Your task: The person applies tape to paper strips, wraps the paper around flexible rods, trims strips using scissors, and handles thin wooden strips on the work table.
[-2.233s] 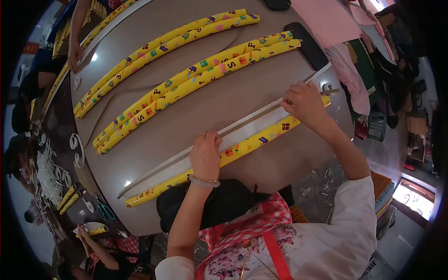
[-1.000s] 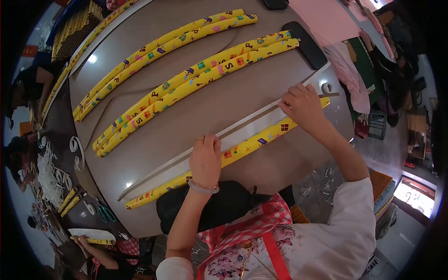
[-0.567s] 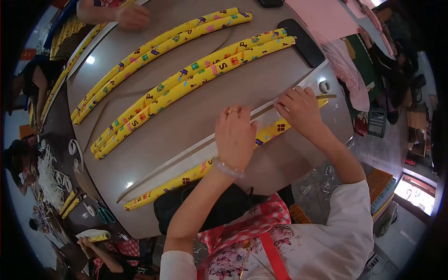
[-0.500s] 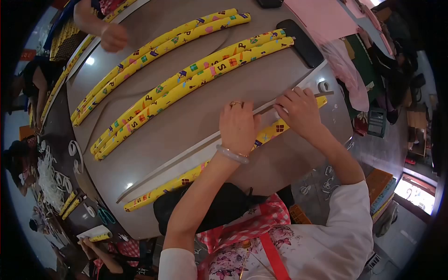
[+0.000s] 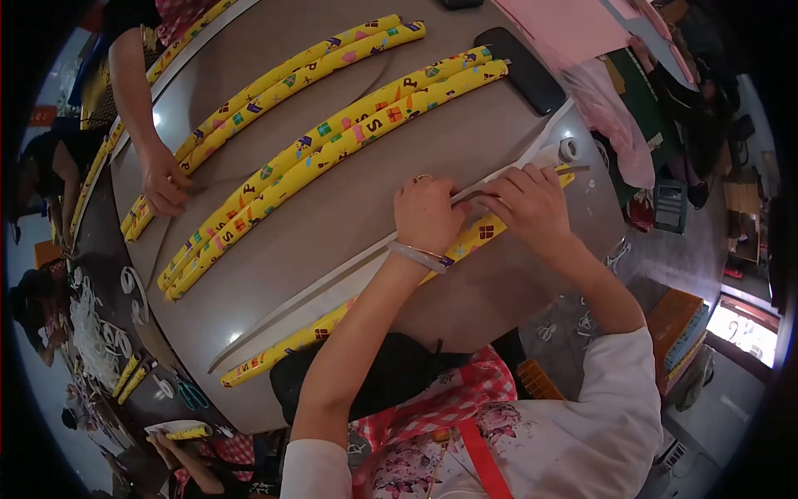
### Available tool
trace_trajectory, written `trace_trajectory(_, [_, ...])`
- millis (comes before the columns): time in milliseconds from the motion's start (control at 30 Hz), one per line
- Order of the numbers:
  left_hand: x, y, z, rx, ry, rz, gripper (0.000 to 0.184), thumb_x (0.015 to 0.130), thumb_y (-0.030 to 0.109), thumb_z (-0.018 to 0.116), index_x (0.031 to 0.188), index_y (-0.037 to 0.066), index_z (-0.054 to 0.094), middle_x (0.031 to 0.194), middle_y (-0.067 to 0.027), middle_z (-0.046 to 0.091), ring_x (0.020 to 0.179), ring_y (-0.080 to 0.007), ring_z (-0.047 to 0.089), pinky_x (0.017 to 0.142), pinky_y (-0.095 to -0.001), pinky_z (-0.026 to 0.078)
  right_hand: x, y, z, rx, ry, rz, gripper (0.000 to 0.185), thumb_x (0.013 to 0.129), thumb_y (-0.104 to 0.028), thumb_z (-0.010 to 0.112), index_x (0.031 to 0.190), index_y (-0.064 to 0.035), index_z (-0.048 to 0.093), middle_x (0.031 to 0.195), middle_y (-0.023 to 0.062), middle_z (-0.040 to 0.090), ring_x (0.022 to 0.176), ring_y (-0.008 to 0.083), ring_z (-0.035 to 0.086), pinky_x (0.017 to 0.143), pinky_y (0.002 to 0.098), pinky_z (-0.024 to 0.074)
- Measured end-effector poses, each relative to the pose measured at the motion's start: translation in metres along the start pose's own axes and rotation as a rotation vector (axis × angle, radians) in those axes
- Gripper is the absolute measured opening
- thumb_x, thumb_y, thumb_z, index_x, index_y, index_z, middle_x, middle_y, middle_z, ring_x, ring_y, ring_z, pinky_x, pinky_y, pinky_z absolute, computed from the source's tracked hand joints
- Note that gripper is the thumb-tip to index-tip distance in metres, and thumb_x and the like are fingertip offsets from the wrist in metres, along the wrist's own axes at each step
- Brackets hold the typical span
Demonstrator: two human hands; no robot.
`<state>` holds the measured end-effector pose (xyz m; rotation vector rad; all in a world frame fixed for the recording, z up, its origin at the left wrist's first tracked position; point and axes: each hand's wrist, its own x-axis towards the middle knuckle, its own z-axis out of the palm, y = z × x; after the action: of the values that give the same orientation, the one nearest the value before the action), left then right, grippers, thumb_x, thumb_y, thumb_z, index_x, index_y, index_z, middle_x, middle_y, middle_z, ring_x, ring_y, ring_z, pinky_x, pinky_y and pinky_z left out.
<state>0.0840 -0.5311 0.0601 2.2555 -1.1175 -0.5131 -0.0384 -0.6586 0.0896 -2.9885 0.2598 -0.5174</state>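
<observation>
A yellow paper roll with small bright pictures point(image 5: 287, 349) is seen at the near side of the smooth grey-brown table point(image 5: 499, 291). It is laid long and slanted, with one end pointed to the low left and the other to the upper right. Its white inner sheet point(image 5: 341, 287) is left partly open on the far side, and is curled at the upper right end.

A thin, flat brown strip point(image 5: 579, 170) is set along the open sheet, slanted nearly the same way. The strip is pinched between thumb and fingers by the left hand point(image 5: 426, 218), near its middle. It is pinched by the right hand point(image 5: 536, 212) too, just beside the left and closer to the upper right end.

A soft black bag point(image 5: 374, 374) is placed under the left forearm. Past the hands, two pairs of yellow rolls point(image 5: 332, 141) are lined up the same slanted way. A black flat case point(image 5: 522, 73) is seen by the right ends of the nearer pair. The farther pair is reached by another person's hand point(image 5: 166, 185).
</observation>
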Motion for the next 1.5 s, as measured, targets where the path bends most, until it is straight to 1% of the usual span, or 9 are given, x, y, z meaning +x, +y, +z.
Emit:
trace_trajectory(400, [-0.003,0.0,0.005,-0.045,0.056,0.03,0.021,0.071,0.025,0.072,0.079,0.006,0.067,0.076,-0.0125,0.063,0.079,-0.0306,0.06,0.069,-0.041,0.046,-0.008,0.001,-0.014,0.086,0.098,0.112,0.012,0.074,-0.016,0.07,0.083,-0.0138,0.063,0.085,-0.0018,0.058,0.076,0.0173,0.054,0.069,0.0326,0.0357])
trace_trajectory(533, [-0.004,0.004,0.004,-0.031,0.062,0.001,0.018,0.069,0.022,0.072,0.08,0.008,0.067,0.082,-0.0104,0.063,0.085,-0.0295,0.059,0.073,-0.0417,0.045,-0.002,0.002,-0.028,0.098,0.143,0.149,0.013,0.074,-0.013,0.071,0.084,-0.0129,0.063,0.087,-0.0008,0.059,0.077,0.0184,0.056,0.071,0.0331,0.0375])
trace_trajectory(567, [-0.004,0.005,0.003,-0.03,0.037,-0.024,0.018,0.067,0.02,0.073,0.082,0.01,0.067,0.087,-0.0089,0.063,0.089,-0.0284,0.059,0.075,-0.0415,0.044,0.0,0.003,-0.031,0.097,0.144,0.145,0.013,0.074,-0.013,0.071,0.084,-0.0129,0.063,0.087,-0.0008,0.059,0.077,0.0184,0.056,0.071,0.0331,0.0375])
trace_trajectory(1000, [-0.007,0.005,0.007,-0.011,0.077,-0.04,0.018,0.072,0.027,0.069,0.081,0.011,0.067,0.083,-0.0089,0.062,0.087,-0.0283,0.059,0.074,-0.0417,0.046,0.079,0.01,-0.064,0.042,0.273,-0.031,0.015,0.072,-0.007,0.069,0.085,-0.0103,0.062,0.087,0.003,0.058,0.079,0.0221,0.054,0.069,0.0352,0.0365])
trace_trajectory(1100, [-0.003,0.009,0.007,0.052,0.009,-0.084,0.016,0.074,0.027,0.068,0.084,0.014,0.068,0.085,-0.0078,0.062,0.09,-0.027,0.059,0.077,-0.04,0.046,0.098,-0.003,-0.071,0.082,0.31,-0.023,0.014,0.073,-0.005,0.069,0.086,-0.0082,0.062,0.089,0.0049,0.059,0.083,0.0245,0.056,0.075,0.0365,0.039])
trace_trajectory(1267, [0.002,0.013,0.01,0.16,-0.09,-0.101,0.024,0.079,0.03,0.066,0.091,0.009,0.066,0.093,-0.0095,0.063,0.097,-0.0268,0.058,0.081,-0.0379,0.046,0.101,-0.022,-0.085,0.059,0.226,-0.064,0.013,0.08,-0.003,0.064,0.093,-0.006,0.06,0.092,0.0096,0.059,0.09,0.0266,0.057,0.084,0.0383,0.0416])
trace_trajectory(1333, [-0.004,0.013,0.004,0.141,-0.055,-0.129,0.027,0.079,0.031,0.066,0.092,0.008,0.065,0.094,-0.0103,0.063,0.098,-0.0265,0.058,0.081,-0.0373,0.046,0.099,-0.029,-0.096,0.056,0.174,-0.072,0.015,0.082,0.001,0.062,0.096,-0.0057,0.058,0.092,0.01,0.059,0.09,0.0259,0.056,0.08,0.0365,0.0434])
trace_trajectory(1433, [-0.023,0.017,-0.019,0.138,0.101,-0.142,0.025,0.079,0.028,0.066,0.095,0.009,0.065,0.094,-0.01,0.063,0.097,-0.0262,0.058,0.081,-0.0367,0.046,0.096,-0.02,-0.102,0.194,0.217,-0.139,0.013,0.084,0.003,0.061,0.095,-0.003,0.058,0.091,0.0089,0.059,0.079,0.0196,0.055,0.064,0.0288,0.0444])
trace_trajectory(1500, [-0.057,0.017,-0.05,0.106,0.141,-0.052,0.02,0.077,0.023,0.067,0.093,0.011,0.064,0.093,-0.0086,0.062,0.093,-0.0271,0.058,0.08,-0.0359,0.046,0.088,-0.005,-0.1,0.168,0.233,-0.146,0.012,0.083,0.004,0.061,0.094,-0.0025,0.059,0.091,0.009,0.059,0.078,0.0194,0.055,0.062,0.0286,0.0443])
